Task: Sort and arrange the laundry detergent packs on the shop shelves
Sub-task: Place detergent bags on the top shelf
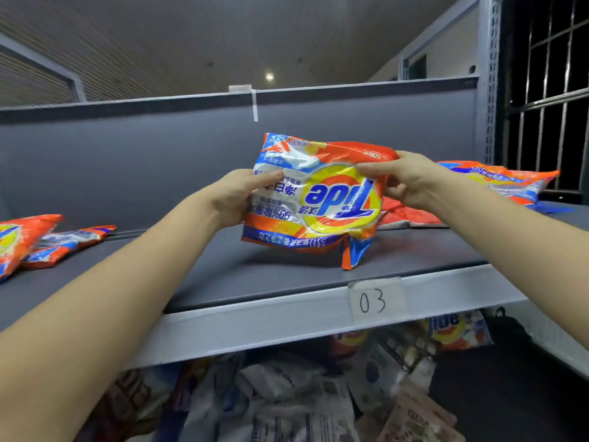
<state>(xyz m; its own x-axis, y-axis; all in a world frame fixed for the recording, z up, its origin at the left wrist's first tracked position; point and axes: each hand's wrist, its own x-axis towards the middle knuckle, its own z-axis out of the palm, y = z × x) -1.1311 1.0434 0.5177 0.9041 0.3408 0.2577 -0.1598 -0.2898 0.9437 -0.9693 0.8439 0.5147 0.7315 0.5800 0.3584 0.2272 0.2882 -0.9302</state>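
Observation:
An orange, yellow and blue Tide detergent pack [318, 199] stands upside down over the middle of the grey top shelf [255, 275], its lower edge on or just above the shelf. My left hand [237, 194] grips its left side, thumb on the front. My right hand [411, 181] pinches its upper right edge. More Tide packs lie flat on the same shelf: two at the far left [47, 244] and others behind my right hand [503, 183].
A paper label reading "03" [376, 301] is stuck on the shelf's front lip. The lower shelf holds a heap of mixed packs [302, 393] and another Tide pack [455, 330]. A slotted upright post [490, 90] and a barred window [548, 90] stand at right.

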